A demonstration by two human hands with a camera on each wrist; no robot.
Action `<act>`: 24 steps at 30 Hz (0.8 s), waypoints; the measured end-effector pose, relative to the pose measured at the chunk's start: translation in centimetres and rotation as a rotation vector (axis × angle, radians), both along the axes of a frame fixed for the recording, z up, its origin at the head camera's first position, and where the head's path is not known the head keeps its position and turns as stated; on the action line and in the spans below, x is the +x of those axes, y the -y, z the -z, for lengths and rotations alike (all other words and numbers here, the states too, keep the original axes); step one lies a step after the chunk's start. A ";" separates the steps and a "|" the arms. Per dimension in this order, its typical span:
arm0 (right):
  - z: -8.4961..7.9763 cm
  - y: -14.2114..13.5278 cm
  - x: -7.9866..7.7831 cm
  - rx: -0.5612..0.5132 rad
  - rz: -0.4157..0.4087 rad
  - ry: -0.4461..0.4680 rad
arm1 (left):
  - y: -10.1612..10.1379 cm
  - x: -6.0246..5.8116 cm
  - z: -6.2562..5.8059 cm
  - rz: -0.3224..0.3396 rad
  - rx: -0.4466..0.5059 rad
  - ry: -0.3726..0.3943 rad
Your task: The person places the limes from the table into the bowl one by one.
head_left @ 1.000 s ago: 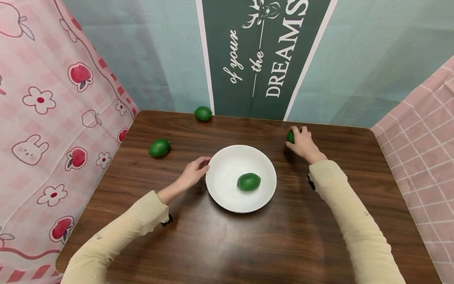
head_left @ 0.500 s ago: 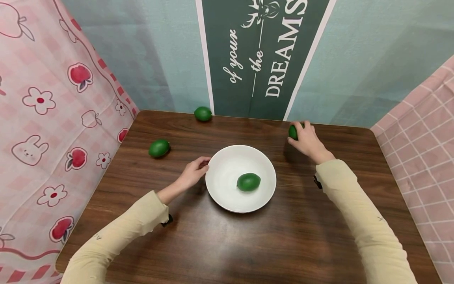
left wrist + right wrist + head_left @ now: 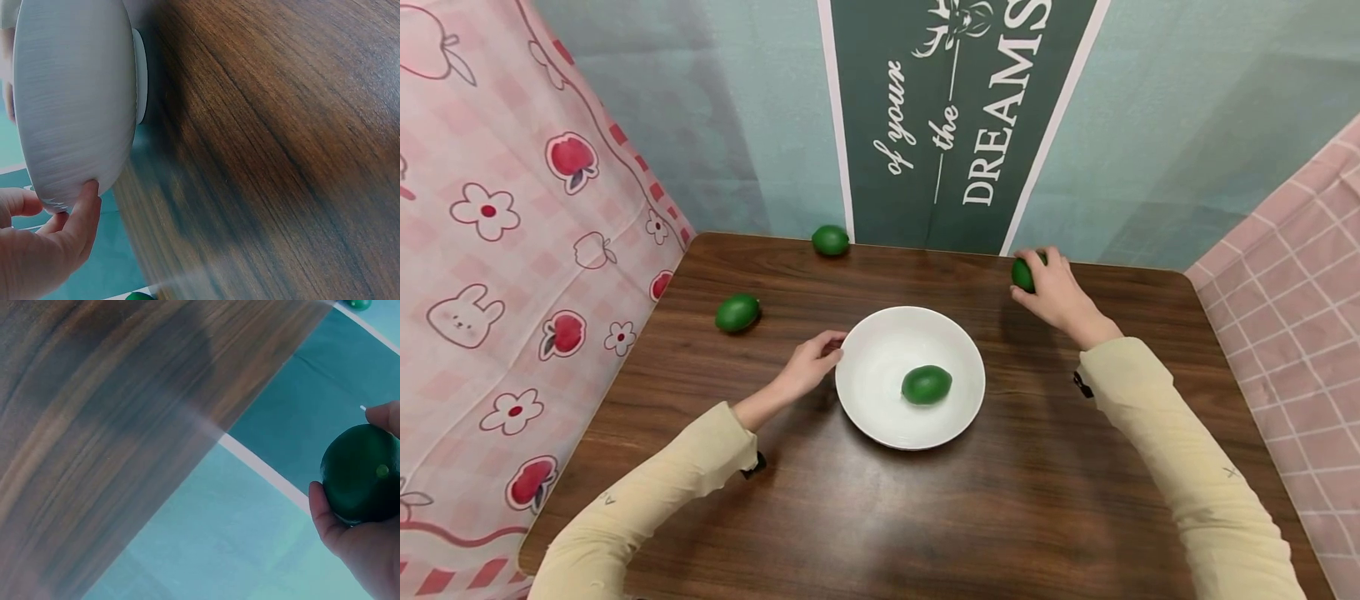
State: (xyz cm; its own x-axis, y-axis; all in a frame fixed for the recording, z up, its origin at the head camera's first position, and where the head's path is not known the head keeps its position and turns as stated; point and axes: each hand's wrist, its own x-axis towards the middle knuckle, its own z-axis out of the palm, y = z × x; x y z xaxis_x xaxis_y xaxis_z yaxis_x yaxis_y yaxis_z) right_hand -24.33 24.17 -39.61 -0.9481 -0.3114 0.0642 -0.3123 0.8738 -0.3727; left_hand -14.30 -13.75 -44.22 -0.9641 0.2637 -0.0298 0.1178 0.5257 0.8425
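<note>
A white bowl [image 3: 876, 350] stands near the middle of the wooden table, with one green lime [image 3: 927, 385] lying inside. My left hand [image 3: 808, 364] holds the bowl's left rim; in the left wrist view, thumb and fingers [image 3: 85, 215] pinch the edge from both sides. Toward the back right, my right hand [image 3: 1062, 298] grips another green lime [image 3: 1022, 275]. The right wrist view shows thumb and fingers around that lime [image 3: 356, 472], its round end facing the camera.
Two more limes lie on the table: one at the back edge [image 3: 831, 241] and one on the left [image 3: 737, 312]. A blue-green cloth [image 3: 760, 125] with lettering hangs behind the table [image 3: 880, 517]. Pink patterned cloths [image 3: 490, 317] enclose the sides.
My right hand has shifted a little to the right and toward the back with the lime in its grip. The left hand and the bowl have stayed in place.
</note>
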 end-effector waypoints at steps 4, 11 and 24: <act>-0.5 0.3 0.3 -0.001 -0.025 -0.031 | 0.0 0.0 -0.1 0.000 0.000 0.002; -1.7 1.2 1.2 0.017 -0.071 -0.045 | 0.0 0.0 -0.1 0.001 0.004 -0.005; -2.6 2.3 2.3 0.016 -0.170 -0.127 | -0.2 -0.1 -0.2 0.001 0.001 -0.004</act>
State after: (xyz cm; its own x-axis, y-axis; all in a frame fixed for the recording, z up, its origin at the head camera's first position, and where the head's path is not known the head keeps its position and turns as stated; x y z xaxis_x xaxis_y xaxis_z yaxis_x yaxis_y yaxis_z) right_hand -22.00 21.83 -37.01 -0.8664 -0.4683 0.1731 -0.4993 0.8100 -0.3075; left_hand -14.40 -13.59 -44.05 -0.9639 0.2649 -0.0258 0.1216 0.5248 0.8425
